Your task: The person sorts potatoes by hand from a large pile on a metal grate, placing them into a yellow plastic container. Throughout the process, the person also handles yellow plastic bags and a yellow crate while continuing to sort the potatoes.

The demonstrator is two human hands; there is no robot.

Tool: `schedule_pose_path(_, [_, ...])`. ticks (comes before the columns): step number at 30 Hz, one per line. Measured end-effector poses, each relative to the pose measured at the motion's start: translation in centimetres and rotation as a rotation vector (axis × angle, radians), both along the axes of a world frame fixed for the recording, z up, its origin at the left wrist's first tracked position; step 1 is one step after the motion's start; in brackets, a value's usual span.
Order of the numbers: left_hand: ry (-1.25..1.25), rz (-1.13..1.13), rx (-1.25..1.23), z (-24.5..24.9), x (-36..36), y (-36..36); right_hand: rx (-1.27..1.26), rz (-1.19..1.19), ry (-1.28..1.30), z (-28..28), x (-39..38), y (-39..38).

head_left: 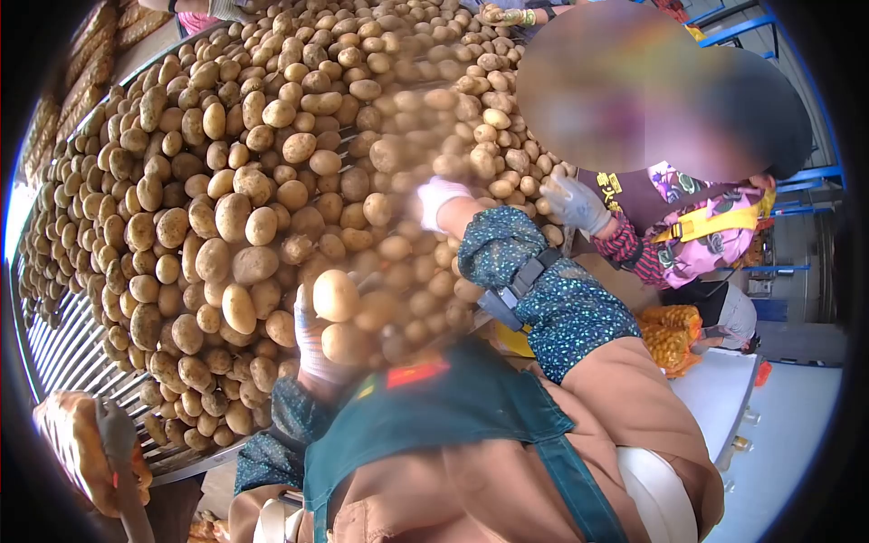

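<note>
Loose potatoes (pixel 233 217) lie heaped over a wide slatted surface (pixel 77 348). At the lower middle is my left hand (pixel 314 348) in a pale glove, its fingers up along the left side of two potatoes (pixel 335 295), which rest against its palm. My right hand (pixel 441 201), in a white and pink glove, reaches over the heap farther right. It is blurred, and its fingers and anything in them cannot be made out.
A co-worker (pixel 715 217) stands at the right, a gloved hand (pixel 577 203) on the potatoes. More hands show at the top edge. Another person's gloved hand (pixel 116 433) holds a sack (pixel 77 434) at lower left. Behind, a filled net bag (pixel 668 342) sits near a person.
</note>
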State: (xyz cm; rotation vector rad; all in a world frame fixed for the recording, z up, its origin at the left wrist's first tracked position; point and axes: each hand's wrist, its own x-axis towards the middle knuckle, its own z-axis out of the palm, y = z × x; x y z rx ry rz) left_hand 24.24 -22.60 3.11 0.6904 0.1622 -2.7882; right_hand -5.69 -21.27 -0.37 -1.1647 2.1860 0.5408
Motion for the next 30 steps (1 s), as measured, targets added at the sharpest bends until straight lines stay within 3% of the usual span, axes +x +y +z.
schedule_pose_path(2, [-0.021,-0.020,-0.069,0.7,-0.3,0.2,-0.124,0.042,0.020,-1.0,-0.3,1.2])
schedule_pose_path(5, [-0.070,0.012,-0.080,2.9,-0.9,1.0,-0.645,-0.076,-0.101,-1.0,-0.9,5.6])
schedule_pose_path(7, [-0.081,0.015,-0.137,2.5,-1.0,1.5,-0.926,-0.520,-0.787,-1.4,-0.5,8.7])
schedule_pose_path(9, [-0.104,-0.024,-0.171,2.8,-2.1,2.3,-1.196,-0.718,-1.229,2.2,1.6,12.3])
schedule_pose_path(11, [-0.146,-0.076,-0.190,3.5,-3.6,3.1,-1.052,-1.040,-1.798,5.2,2.7,15.8])
schedule_pose_path(14, [-0.100,-0.152,-0.223,3.7,-6.1,4.9,-1.124,-1.111,-2.055,4.8,4.0,19.9])
schedule_pose_path(19, [-0.068,-0.317,-0.321,4.5,-10.9,10.3,-1.290,-1.280,-2.138,4.4,5.1,28.1])
schedule_pose_path(20, [-0.063,-0.325,-0.190,5.4,-11.9,12.3,-1.336,-1.338,-2.090,4.4,5.3,29.8])
schedule_pose_path(21, [0.094,-0.390,-0.159,4.4,-12.7,13.1,-1.382,-1.394,-2.038,4.4,5.4,31.6])
schedule_pose_path(23, [-0.102,-0.451,-0.213,2.3,-14.2,15.8,-1.429,-1.644,-1.952,2.6,6.3,35.6])
schedule_pose_path(27, [-0.106,-0.707,-0.127,0.7,-17.3,23.2,-1.477,-2.177,-1.717,0.4,8.8,44.7])
schedule_pose_path(28, [-0.076,-0.816,-0.084,-0.3,-18.1,24.8,-1.606,-2.210,-1.595,-1.0,9.7,46.7])
schedule_pose_path(30, [-0.020,-1.014,-0.102,-0.4,-19.4,28.0,-1.606,-2.403,-1.643,-2.7,10.9,51.2])
